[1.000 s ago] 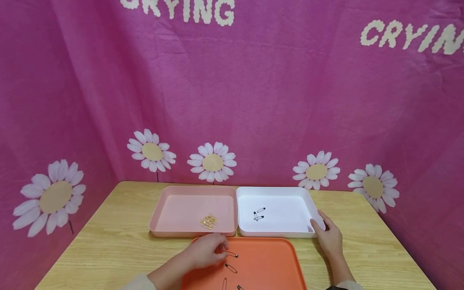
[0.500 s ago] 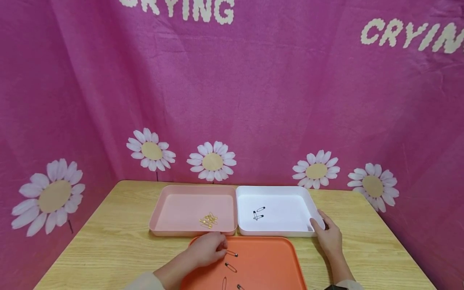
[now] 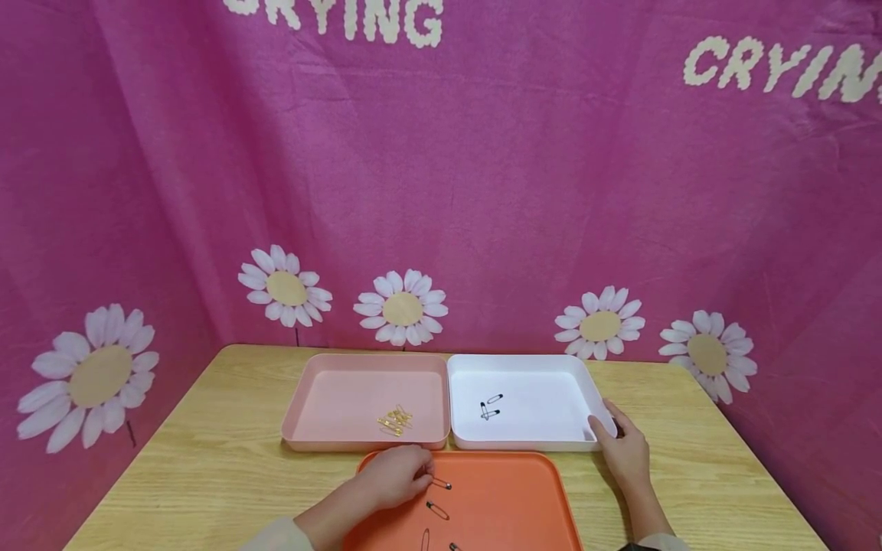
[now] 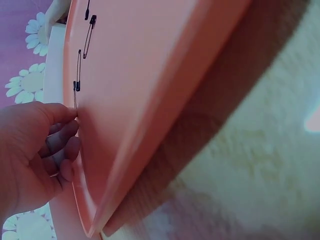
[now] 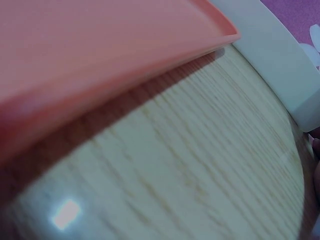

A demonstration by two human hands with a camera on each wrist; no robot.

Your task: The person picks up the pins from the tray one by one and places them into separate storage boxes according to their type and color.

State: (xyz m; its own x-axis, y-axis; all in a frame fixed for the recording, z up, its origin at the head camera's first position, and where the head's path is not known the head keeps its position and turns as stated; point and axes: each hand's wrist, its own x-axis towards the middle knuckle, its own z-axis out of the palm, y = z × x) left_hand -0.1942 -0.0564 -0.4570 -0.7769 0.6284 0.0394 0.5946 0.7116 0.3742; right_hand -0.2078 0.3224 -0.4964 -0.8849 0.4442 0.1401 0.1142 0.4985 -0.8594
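Observation:
My left hand (image 3: 398, 476) is over the upper left part of the orange tray (image 3: 510, 497). Its thumb and forefinger pinch one end of a dark safety pin (image 4: 75, 92), whose black head points away from the fingers. Close by on the orange tray lies another black-headed safety pin (image 3: 437, 510), with further pins nearer the front. My right hand (image 3: 628, 451) grips the right wall of the white tray (image 3: 524, 444), thumb over the rim and fingers outside. Three black safety pins (image 3: 491, 412) lie in that tray. Only a sliver of the right hand shows in its wrist view.
Left of the white tray, against its side, stands a pink tray (image 3: 365, 442) with a small heap of gold safety pins (image 3: 396, 419). All the trays are on a wooden table (image 3: 186, 444). A magenta curtain (image 3: 482, 191) with daisies hangs behind it.
Both hands and the pins stay in nearly the same places. The head view has shifted very slightly.

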